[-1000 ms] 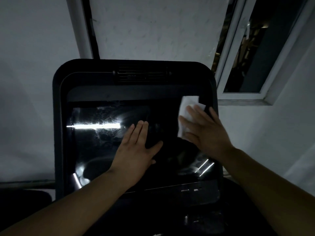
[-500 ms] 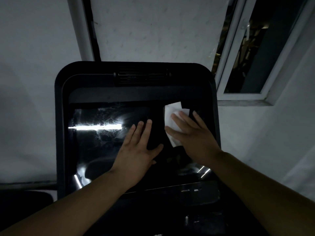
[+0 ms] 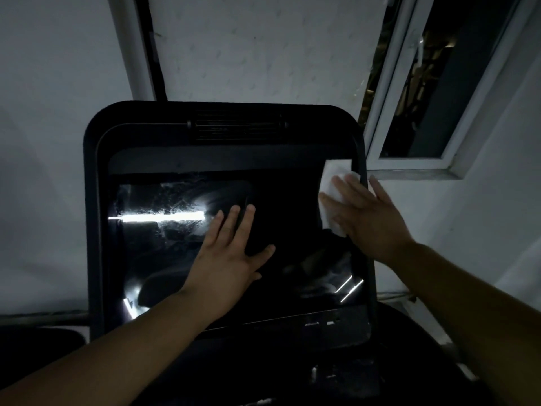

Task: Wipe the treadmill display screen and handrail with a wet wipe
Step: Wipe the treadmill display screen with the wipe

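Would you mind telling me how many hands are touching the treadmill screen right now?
2: the left hand lies flat mid-screen; the right hand presses the wipe at its upper right edge.

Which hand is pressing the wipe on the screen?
The right hand, flat over the white wipe at the screen's upper right edge; the left hand rests bare mid-screen.
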`<state>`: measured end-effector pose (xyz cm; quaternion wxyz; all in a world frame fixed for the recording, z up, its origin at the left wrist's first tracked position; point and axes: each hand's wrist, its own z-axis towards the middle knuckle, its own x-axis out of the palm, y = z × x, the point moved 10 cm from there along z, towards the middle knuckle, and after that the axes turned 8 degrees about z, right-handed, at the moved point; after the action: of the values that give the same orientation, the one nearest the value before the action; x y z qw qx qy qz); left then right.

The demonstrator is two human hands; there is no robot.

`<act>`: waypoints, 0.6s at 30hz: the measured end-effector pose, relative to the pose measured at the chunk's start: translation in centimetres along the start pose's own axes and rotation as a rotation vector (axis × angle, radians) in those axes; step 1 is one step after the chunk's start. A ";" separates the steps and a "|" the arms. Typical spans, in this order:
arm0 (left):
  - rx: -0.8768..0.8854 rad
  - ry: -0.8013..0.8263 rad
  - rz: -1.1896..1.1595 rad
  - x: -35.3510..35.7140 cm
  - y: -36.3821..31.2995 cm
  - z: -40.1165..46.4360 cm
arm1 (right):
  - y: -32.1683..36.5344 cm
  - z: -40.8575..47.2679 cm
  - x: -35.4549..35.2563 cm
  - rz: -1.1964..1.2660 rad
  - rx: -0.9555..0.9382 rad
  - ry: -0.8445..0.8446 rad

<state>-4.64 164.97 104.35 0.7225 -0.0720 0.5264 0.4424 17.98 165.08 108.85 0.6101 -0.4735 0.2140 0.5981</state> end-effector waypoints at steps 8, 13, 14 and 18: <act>0.000 -0.006 0.003 0.0 0.1 -0.1 | 5.6 -9.5 2.2 0.129 -0.107 -0.077; 0.005 0.007 0.002 0.0 0.1 -0.1 | 2.9 -5.9 1.1 0.023 -0.103 -0.055; 0.003 0.006 0.001 -0.1 0.1 -0.1 | 2.0 -4.5 0.6 0.018 -0.044 -0.060; -0.002 -0.004 -0.007 -0.3 0.1 0.0 | 4.9 -4.0 1.2 0.119 -0.019 -0.108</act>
<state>-4.73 164.81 104.58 0.7251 -0.0739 0.5242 0.4405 14.87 161.58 104.47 0.5797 -0.4328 0.2028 0.6600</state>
